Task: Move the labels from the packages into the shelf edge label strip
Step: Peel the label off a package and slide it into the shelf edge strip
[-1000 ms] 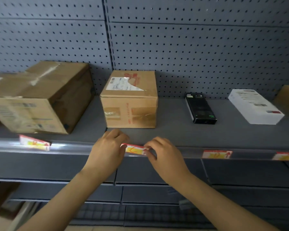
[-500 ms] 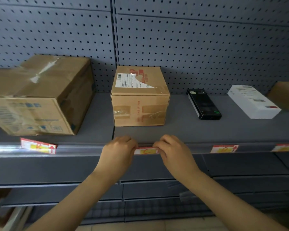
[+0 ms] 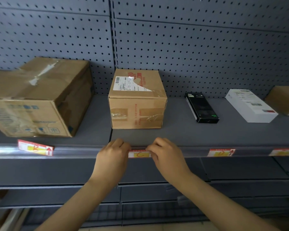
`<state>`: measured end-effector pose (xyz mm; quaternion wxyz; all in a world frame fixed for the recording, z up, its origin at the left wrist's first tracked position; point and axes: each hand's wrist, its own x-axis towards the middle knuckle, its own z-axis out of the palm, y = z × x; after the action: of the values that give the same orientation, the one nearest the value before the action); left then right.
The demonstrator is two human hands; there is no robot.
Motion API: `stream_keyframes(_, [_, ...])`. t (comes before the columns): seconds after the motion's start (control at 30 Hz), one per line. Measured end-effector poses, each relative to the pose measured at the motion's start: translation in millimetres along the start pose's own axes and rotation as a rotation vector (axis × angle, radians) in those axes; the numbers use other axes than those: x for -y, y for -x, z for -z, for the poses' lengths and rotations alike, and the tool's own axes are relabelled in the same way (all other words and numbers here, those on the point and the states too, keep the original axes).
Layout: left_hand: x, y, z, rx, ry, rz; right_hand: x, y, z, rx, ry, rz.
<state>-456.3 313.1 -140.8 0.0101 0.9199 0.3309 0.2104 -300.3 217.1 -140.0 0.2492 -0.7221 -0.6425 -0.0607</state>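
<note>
Now that the label (image 3: 140, 154), tilted proud of the label strip (image 3: 83, 151) a second ago, lies level in it below the small box (image 3: 137, 99), left hand (image 3: 113, 157) and right hand (image 3: 168, 155) pinch its ends with curled fingers, apparently seating it.

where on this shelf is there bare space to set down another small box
Bare shelf shows between the middle cardboard box and the black box, and along the front edge ahead of the white box. A narrower gap lies between the big cardboard box and the middle one. The front centre is crowded: both hands hold a label there.
</note>
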Motion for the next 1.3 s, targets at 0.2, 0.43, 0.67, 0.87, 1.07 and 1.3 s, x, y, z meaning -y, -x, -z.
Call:
stream_keyframes(0.2, [-1.8,5.0,0.8,0.013,-0.023,0.029,-5.1,0.9,2.6,-0.028,-0.097,-0.011])
stream_keyframes(0.43, [-2.9,12.7,3.6,-0.002,-0.010,0.023,-3.1,-1.1,5.6,-0.052,-0.135,-0.058])
stream_keyframes(0.67, [13.1,30.4,8.6,0.020,-0.037,0.076,-15.3,-15.6,25.1,0.009,-0.531,-0.319])
stream_keyframes(0.87, [28.1,45.1,12.3,0.028,-0.056,0.119,0.3,-16.5,17.7,-0.029,-0.485,-0.201])
stream_keyframes(1.07, [61.9,59.3,33.5,0.012,-0.050,0.148,65.6,-30.1,-11.1,0.105,-0.388,0.070])
stream_keyframes(1.3, [147.0,72.5,69.6,-0.022,-0.104,0.135,160.2,-61.7,-65.5,0.101,-0.300,0.123])
